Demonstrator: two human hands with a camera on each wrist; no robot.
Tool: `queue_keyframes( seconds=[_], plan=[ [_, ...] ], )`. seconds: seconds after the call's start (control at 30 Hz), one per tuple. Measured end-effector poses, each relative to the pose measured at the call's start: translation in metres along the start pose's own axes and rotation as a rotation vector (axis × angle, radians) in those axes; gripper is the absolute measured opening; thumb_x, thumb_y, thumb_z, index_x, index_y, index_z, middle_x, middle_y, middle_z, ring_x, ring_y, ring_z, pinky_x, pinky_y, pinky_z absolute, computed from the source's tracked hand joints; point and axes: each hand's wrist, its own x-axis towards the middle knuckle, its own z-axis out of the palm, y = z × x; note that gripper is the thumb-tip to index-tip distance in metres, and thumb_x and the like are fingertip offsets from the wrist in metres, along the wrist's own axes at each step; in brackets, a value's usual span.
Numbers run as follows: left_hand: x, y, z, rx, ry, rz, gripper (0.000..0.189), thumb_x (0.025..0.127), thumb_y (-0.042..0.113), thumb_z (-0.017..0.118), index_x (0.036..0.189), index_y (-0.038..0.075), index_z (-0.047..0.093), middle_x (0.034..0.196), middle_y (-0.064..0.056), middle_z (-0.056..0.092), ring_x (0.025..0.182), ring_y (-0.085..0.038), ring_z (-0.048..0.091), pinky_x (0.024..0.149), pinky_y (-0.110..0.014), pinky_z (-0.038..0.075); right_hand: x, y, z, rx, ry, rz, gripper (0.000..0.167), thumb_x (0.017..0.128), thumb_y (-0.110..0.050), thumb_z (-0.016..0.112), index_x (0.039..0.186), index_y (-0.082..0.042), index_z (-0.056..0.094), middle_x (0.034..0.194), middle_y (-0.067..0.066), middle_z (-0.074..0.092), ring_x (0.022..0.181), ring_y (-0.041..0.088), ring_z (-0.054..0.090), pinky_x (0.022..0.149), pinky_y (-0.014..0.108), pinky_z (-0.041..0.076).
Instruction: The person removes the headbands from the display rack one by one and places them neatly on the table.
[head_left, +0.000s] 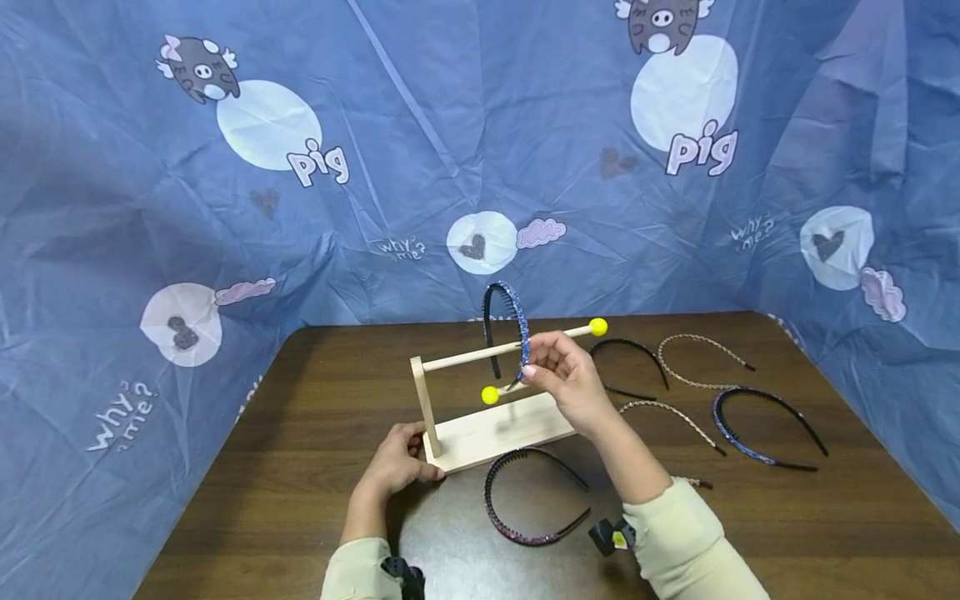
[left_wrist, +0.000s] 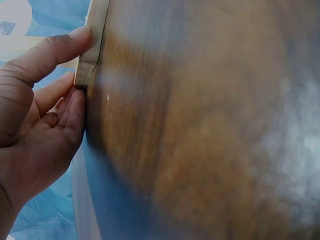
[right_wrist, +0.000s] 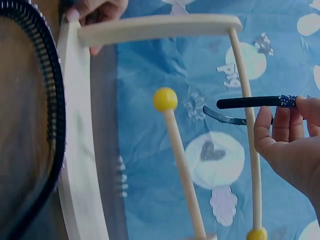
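My right hand point(head_left: 572, 382) pinches one side of a blue glittery headband point(head_left: 522, 325) near its end. The headband stands arch-up across the upper rod point(head_left: 472, 357) of a wooden stand, one leg on each side of the rod. In the right wrist view, its dark tips point(right_wrist: 235, 103) point away from my right hand point(right_wrist: 292, 137). My left hand point(head_left: 397, 460) grips the left end of the stand's base point(head_left: 480, 437). In the left wrist view, the thumb of this hand point(left_wrist: 45, 100) lies on the base edge point(left_wrist: 95, 45), its other fingers on the opposite side.
Yellow balls cap the upper rod point(head_left: 597, 327) and lower rod point(head_left: 490, 395). A dark headband with reddish glitter point(head_left: 532, 540) lies before the stand. To the right lie a black headband point(head_left: 633, 342), braided gold headbands point(head_left: 686, 383) and another blue headband point(head_left: 750, 454). A patterned blue cloth point(head_left: 420, 167) hangs behind the table.
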Motion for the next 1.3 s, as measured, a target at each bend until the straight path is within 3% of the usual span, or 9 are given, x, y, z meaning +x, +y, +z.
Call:
queue_keyframes(
  seconds=[0.27,0.47,0.57,0.87,1.3],
  plan=[
    [0.0,0.003,-0.003,0.016,-0.006,-0.014,0.078,0.053,0.003,0.087,0.123,-0.004,0.054,0.115,-0.016,0.048,0.104,-0.033,0.049,0.09,-0.046,0.041,0.004,-0.004,-0.024,-0.025,0.085,-0.003,0.025,0.081,0.017,0.053,0.106,0.014,0.047,0.084,0.003,0.054,0.077,0.011,0.054,0.07,0.023,0.051],
    [0.0,0.002,-0.003,0.015,-0.01,-0.01,0.077,0.053,0.002,0.087,0.122,-0.004,0.054,0.115,-0.016,0.048,0.104,-0.033,0.049,0.09,-0.046,0.041,0.003,-0.004,-0.043,0.028,0.155,-0.008,0.034,0.081,0.019,0.051,0.102,-0.007,0.057,0.083,0.004,0.054,0.074,0.012,0.055,0.067,0.023,0.051],
    [0.0,0.0,-0.003,0.011,-0.008,-0.011,0.077,0.053,0.002,0.087,0.122,-0.004,0.054,0.114,-0.016,0.049,0.104,-0.033,0.049,0.09,-0.046,0.041,0.002,-0.006,-0.05,0.058,0.182,-0.009,0.039,0.081,0.021,0.05,0.101,-0.012,0.058,0.083,0.004,0.054,0.074,0.011,0.056,0.068,0.023,0.051],
    [0.0,-0.002,-0.002,0.019,-0.01,-0.02,0.078,0.053,0.005,0.088,0.123,-0.003,0.054,0.117,-0.016,0.048,0.106,-0.033,0.049,0.091,-0.046,0.041,0.003,-0.008,-0.069,0.084,0.237,-0.059,0.042,0.08,0.024,0.047,0.099,-0.012,0.059,0.083,0.004,0.055,0.075,0.01,0.055,0.067,0.021,0.051],
    [0.0,0.0,-0.002,0.011,-0.01,-0.008,0.078,0.053,0.004,0.087,0.123,-0.004,0.053,0.116,-0.016,0.048,0.105,-0.033,0.049,0.09,-0.045,0.041,-0.008,-0.014,-0.095,0.233,0.318,-0.095,0.04,0.083,0.023,0.041,0.104,-0.008,0.056,0.087,0.006,0.053,0.075,0.015,0.057,0.067,0.024,0.051]
  ],
)
